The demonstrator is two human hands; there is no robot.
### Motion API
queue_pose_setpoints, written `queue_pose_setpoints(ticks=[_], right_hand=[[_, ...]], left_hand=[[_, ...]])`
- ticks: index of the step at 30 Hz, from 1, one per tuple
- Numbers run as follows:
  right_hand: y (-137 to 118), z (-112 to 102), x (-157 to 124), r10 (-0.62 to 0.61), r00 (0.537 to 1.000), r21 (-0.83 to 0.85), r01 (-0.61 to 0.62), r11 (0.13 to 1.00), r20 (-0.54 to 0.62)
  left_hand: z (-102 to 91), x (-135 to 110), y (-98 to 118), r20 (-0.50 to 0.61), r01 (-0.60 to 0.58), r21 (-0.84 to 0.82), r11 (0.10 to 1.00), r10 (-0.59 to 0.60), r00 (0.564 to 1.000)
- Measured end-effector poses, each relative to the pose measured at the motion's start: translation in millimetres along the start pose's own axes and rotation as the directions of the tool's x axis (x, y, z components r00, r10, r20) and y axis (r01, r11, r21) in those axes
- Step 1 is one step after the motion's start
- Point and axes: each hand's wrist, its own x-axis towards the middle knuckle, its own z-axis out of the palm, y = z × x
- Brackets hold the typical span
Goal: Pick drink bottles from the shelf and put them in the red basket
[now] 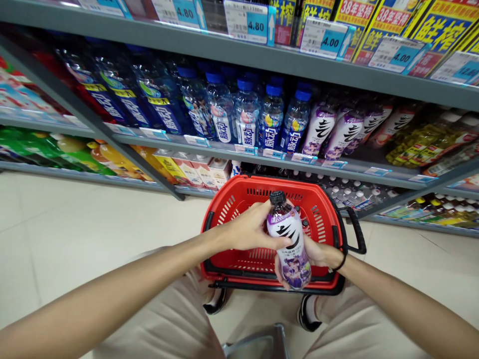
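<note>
A drink bottle (288, 239) with a white and purple label and a black cap is held slightly tilted above the red shopping basket (228, 197). My left hand (254, 227) grips it from the left, thumb across the label and fingers near the neck. From behind and below, my right hand (314, 252) wraps round the same bottle; part of its fingers shows at the bottle's lower left. Inside the basket, dark bottle caps (306, 224) peek out behind the held bottle; the rest of them is hidden.
Blue-capped drink bottles (247, 112) and similar purple-labelled bottles (320, 124) line the middle shelf. Cartons (202, 167) and small bottles (348, 192) stand on the bottom shelf. The basket's black handle (355, 229) sticks out right. A grey stool-like object (258, 344) is between the legs.
</note>
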Motion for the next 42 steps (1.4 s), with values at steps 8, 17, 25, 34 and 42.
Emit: queue_pose_setpoints(ticks=[8,17,25,34,42], right_hand=[[6.8,-2.6,4.1,0.001,0.999,0.024,0.000,1.000,-0.041],[6.8,-3.4,4.2,-0.027,0.996,0.064,0.032,0.997,-0.081],[6.9,-4.1,3.9,-0.016,0.995,0.059,0.022,0.998,-0.097],[1.5,1.1,4.5,-0.016,0.998,0.026,0.018,0.999,-0.062],[6.8,-5.0,2.6,-0.023,0.993,0.044,0.029,0.999,-0.115]], left_hand=[[0.5,0.5,-1.0,-0.003,-0.001,0.005,1.000,0.001,1.000],[0.2,-1.1,-2.1,0.005,0.021,-0.004,1.000,-0.021,1.000],[0.6,0.0,-2.3,0.004,0.003,-0.002,1.000,-0.003,1.000],[1.0,0.7,-4.7,0.005,-0.002,0.008,1.000,0.002,1.000],[-0.2,0.6,-2.8,-0.003,-0.033,0.026,0.999,0.033,0.999]])
